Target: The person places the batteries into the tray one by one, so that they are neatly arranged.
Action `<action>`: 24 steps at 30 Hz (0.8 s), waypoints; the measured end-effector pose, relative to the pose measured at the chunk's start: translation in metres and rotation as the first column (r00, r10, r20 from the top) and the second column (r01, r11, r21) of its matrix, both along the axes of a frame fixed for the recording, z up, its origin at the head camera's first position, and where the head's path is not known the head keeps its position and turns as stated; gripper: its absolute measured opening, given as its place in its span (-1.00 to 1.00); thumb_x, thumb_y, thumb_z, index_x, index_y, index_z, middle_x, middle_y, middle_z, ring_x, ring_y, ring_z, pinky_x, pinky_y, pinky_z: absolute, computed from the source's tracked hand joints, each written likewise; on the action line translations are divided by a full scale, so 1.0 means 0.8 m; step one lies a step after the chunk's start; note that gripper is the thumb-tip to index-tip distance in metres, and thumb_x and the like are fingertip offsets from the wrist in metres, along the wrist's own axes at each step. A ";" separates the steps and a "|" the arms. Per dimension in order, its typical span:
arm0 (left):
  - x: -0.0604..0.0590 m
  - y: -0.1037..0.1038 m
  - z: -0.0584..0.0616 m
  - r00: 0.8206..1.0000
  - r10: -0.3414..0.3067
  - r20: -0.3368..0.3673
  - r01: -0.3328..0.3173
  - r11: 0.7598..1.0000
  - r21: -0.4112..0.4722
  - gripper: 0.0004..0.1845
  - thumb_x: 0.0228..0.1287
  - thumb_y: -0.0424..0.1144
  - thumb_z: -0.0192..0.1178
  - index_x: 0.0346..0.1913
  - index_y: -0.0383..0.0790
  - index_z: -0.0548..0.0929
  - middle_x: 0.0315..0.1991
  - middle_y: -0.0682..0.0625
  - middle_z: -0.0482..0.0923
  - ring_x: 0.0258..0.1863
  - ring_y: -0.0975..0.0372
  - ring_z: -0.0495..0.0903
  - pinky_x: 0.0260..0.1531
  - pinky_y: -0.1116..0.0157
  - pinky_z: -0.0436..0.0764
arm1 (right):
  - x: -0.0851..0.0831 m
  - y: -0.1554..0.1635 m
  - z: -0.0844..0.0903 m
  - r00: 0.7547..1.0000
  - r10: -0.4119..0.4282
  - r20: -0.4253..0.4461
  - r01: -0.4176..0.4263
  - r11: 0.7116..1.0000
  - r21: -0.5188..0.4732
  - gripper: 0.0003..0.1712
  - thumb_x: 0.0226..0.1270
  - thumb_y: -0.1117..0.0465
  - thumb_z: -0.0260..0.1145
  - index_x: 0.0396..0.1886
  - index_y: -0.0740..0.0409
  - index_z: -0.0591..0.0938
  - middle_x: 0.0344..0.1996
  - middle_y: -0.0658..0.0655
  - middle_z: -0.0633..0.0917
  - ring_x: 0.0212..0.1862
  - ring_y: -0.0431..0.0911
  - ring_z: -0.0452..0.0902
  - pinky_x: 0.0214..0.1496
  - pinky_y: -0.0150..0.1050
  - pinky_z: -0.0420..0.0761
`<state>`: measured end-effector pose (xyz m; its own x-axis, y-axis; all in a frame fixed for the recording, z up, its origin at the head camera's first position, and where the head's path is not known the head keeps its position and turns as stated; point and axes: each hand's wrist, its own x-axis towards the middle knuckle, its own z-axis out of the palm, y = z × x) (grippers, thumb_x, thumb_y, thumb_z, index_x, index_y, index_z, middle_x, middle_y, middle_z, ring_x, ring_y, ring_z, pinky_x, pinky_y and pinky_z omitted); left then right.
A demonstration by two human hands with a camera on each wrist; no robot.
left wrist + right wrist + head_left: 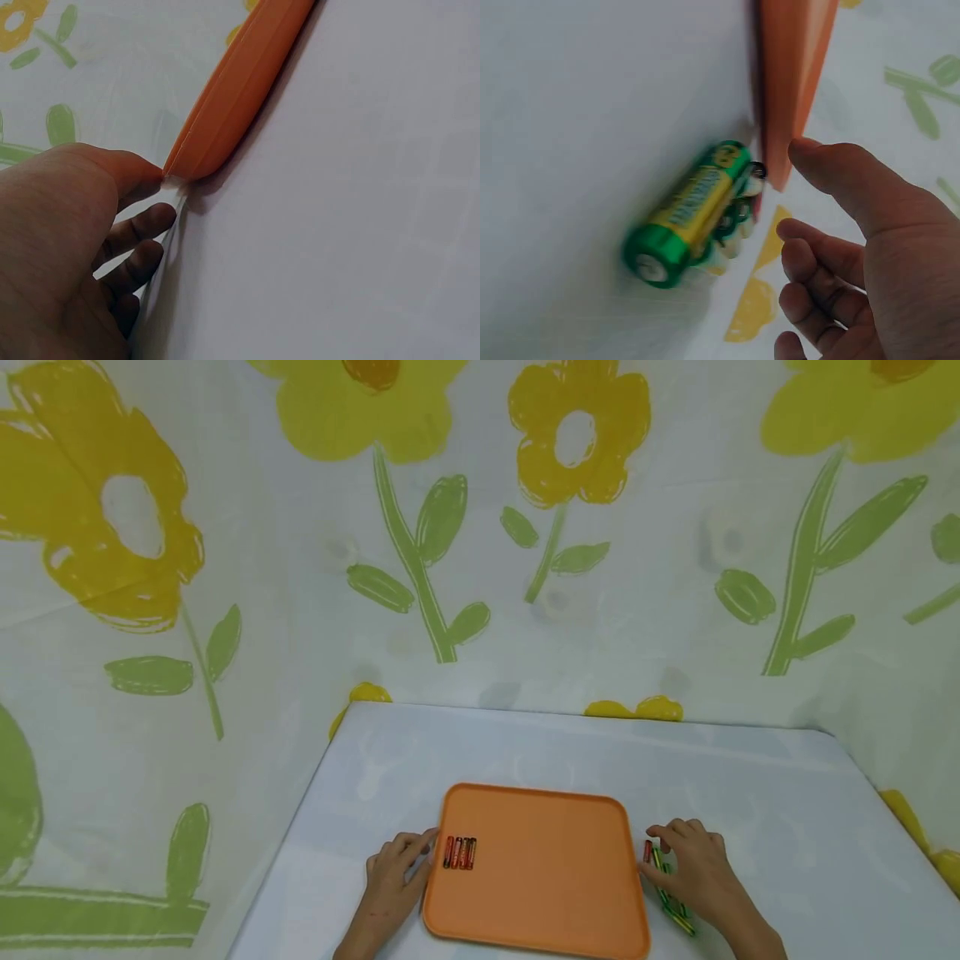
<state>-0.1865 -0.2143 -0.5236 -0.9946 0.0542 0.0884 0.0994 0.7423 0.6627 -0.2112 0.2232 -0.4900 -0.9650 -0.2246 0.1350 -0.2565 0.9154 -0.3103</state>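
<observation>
An orange tray lies on the table, with a short row of several red batteries near its upper left corner. My left hand is at the tray's left edge, its thumb at the rim in the left wrist view and its other fingers loosely bent. Beside the right edge is my right hand, thumb tip at the tray's side and fingers loosely bent around nothing. Under and beside that hand lie several green-and-yellow batteries and a red battery, partly hidden by it in the head view.
The white table extends behind and to both sides of the tray. A flower-printed cloth hangs behind the table and along its left side.
</observation>
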 end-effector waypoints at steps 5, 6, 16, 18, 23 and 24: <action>0.001 0.001 0.002 1.000 -0.001 0.006 0.001 1.000 0.011 -0.55 0.44 -0.19 0.23 0.35 0.10 0.55 -0.11 0.31 0.46 -0.18 0.34 0.35 -0.08 0.08 0.18 | 0.001 0.004 -0.005 0.998 -0.016 0.066 0.014 0.999 0.038 -0.47 0.02 -0.12 0.59 -0.11 0.09 0.69 -0.44 -0.13 0.40 -0.25 -0.10 0.30 -0.20 0.03 0.30; 0.001 0.001 0.003 1.000 -0.004 0.006 0.004 1.000 0.012 -0.55 0.44 -0.19 0.23 0.35 0.10 0.55 -0.11 0.31 0.46 -0.18 0.34 0.35 -0.07 0.07 0.17 | 0.001 0.004 -0.005 0.997 -0.018 0.071 0.016 0.999 0.036 -0.47 0.02 -0.11 0.59 -0.11 0.09 0.69 -0.43 -0.13 0.40 -0.25 -0.09 0.30 -0.20 0.04 0.30; 0.000 0.001 0.003 1.000 -0.010 -0.010 0.011 1.000 0.009 -0.54 0.44 -0.21 0.23 0.35 0.11 0.55 -0.11 0.29 0.46 -0.21 0.34 0.33 -0.10 0.07 0.18 | -0.001 0.006 -0.008 0.996 -0.020 0.082 0.019 1.000 0.008 -0.53 0.03 -0.10 0.59 -0.17 0.07 0.67 -0.41 -0.12 0.41 -0.24 -0.09 0.31 -0.15 0.11 0.31; 0.000 0.001 0.003 1.000 -0.015 -0.024 0.016 1.000 0.006 -0.54 0.43 -0.22 0.23 0.35 0.10 0.55 -0.12 0.29 0.47 -0.22 0.35 0.33 -0.11 0.07 0.18 | 0.000 0.007 -0.009 0.997 -0.023 0.070 0.022 1.000 0.009 -0.51 0.02 -0.13 0.59 -0.18 0.06 0.67 -0.42 -0.13 0.42 -0.24 -0.10 0.32 -0.14 0.11 0.32; 0.001 0.000 0.002 1.000 -0.014 -0.019 0.014 1.000 0.003 -0.53 0.43 -0.23 0.24 0.35 0.12 0.55 -0.12 0.30 0.47 -0.21 0.35 0.34 -0.08 0.07 0.19 | 0.003 0.007 -0.011 1.000 -0.022 0.008 0.022 1.000 -0.008 -0.51 0.01 -0.15 0.60 -0.17 0.01 0.69 -0.44 -0.15 0.41 -0.26 -0.11 0.30 -0.17 0.06 0.28; 0.002 0.000 0.001 1.000 -0.014 -0.015 0.014 1.000 0.001 -0.53 0.43 -0.23 0.24 0.35 0.12 0.55 -0.13 0.30 0.46 -0.21 0.36 0.34 -0.07 0.07 0.19 | 0.003 0.006 -0.012 1.000 -0.021 -0.013 0.021 1.000 -0.012 -0.53 0.00 -0.13 0.61 -0.18 0.00 0.69 -0.45 -0.15 0.40 -0.27 -0.12 0.30 -0.19 0.04 0.27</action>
